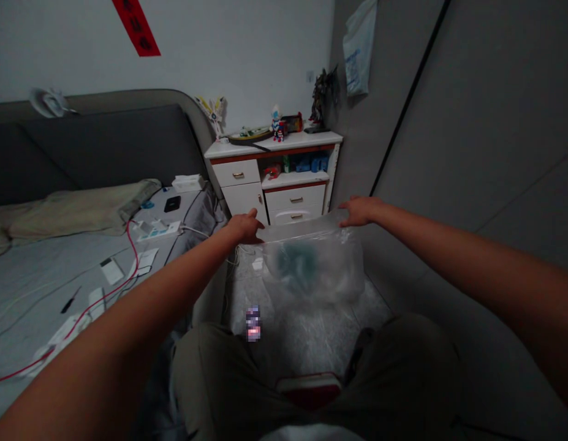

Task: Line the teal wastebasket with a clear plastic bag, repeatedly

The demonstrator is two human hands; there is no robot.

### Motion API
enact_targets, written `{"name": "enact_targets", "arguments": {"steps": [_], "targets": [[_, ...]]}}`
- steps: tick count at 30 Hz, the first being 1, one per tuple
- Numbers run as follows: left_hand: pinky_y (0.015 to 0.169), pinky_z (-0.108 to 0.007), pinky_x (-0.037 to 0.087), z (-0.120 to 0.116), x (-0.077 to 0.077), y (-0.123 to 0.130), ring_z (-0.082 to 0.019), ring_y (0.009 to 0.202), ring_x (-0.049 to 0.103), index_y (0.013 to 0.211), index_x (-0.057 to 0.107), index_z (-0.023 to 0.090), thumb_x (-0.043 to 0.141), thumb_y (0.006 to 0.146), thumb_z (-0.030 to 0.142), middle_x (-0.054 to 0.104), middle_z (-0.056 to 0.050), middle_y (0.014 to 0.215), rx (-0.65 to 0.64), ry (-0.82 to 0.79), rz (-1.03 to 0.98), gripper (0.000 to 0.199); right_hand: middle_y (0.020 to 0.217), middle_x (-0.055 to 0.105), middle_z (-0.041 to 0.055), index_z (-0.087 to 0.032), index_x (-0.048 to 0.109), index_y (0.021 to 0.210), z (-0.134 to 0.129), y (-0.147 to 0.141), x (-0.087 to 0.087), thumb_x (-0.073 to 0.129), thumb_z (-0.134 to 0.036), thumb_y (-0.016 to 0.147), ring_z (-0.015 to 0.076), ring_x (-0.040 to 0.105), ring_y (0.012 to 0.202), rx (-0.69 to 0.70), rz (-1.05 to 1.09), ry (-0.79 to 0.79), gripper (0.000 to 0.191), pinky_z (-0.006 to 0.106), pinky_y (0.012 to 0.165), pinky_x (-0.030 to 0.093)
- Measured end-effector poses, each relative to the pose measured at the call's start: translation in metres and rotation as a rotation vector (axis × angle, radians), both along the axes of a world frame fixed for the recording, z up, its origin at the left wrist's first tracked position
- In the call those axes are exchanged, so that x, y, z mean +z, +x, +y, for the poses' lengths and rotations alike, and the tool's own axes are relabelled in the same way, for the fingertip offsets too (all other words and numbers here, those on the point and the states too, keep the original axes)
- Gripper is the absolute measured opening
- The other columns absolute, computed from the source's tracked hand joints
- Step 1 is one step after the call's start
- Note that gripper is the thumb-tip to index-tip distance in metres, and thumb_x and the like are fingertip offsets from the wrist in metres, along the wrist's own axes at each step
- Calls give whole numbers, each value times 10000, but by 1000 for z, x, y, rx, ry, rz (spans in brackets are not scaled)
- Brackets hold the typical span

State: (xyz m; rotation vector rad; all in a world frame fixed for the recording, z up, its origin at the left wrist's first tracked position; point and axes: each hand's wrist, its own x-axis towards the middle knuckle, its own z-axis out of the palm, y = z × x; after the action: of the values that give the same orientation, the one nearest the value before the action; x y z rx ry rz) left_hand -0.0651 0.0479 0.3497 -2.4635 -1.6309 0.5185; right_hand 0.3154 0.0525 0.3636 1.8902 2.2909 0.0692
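A translucent plastic bag [329, 269] with a blurred teal patch on it hangs between my two hands above the floor. At its upper left corner, my left hand [246, 228] is closed on the edge. My right hand [357, 211] pinches the upper right corner. The top edge is drawn out between them, and the lower part is smeared by motion. Whether the teal patch is printed on the bag or lies inside it, I cannot tell.
A white cabinet [238, 174] with figures on top stands ahead. On the left, a bed [164, 288] holds a power strip [159, 231], a red cable [135, 257] and a black phone-like item [172, 204]. A grey wardrobe [472, 135] rises on the right. My knees are below.
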Motion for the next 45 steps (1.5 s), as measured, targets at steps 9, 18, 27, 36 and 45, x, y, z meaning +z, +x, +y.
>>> {"name": "enact_targets", "arguments": {"steps": [9, 18, 27, 36, 45], "targets": [[1035, -453, 502, -3, -7, 6, -394, 1257, 640, 1681, 350, 350, 872, 740, 601, 444, -211, 1546, 137, 104, -51, 1105, 1593, 464, 249, -311, 187, 1752, -5, -4, -20, 853, -722, 711, 450, 617, 1284, -148, 106, 51, 1302, 548, 1026, 520], [1010, -469, 498, -6, -42, 10, -365, 1208, 669, 1716, 227, 360, 700, 923, 250, 458, -221, 1538, 233, 162, -119, 930, 1524, 507, 288, -291, 110, 1747, -21, -16, -57, 837, -640, 808, 418, 643, 1223, -214, 130, 3, 1237, 488, 969, 501], [1004, -454, 489, -17, -98, 13, -338, 1232, 657, 1727, 161, 382, 575, 964, 204, 470, -210, 1538, 263, 123, -94, 886, 1475, 492, 301, -249, 207, 1708, -40, -28, -113, 873, -524, 799, 423, 661, 1104, -206, 229, -71, 1159, 446, 865, 498], [1006, -481, 497, -18, -124, 16, -344, 1208, 678, 1718, 145, 412, 607, 940, 204, 501, -204, 1504, 241, 1, -120, 929, 1659, 331, 257, -266, 290, 1703, -50, -34, -145, 694, -484, 936, 431, 588, 1293, -154, 147, -17, 894, 500, 969, 537], [1000, -460, 525, 0, -119, 24, -334, 1184, 697, 1715, 142, 429, 580, 958, 215, 490, -182, 1492, 231, -78, -143, 900, 1602, 502, 166, -278, 614, 1488, -95, -101, -152, 549, -250, 980, 445, 386, 1475, 66, 303, 110, 513, 601, 1148, 354]]}}
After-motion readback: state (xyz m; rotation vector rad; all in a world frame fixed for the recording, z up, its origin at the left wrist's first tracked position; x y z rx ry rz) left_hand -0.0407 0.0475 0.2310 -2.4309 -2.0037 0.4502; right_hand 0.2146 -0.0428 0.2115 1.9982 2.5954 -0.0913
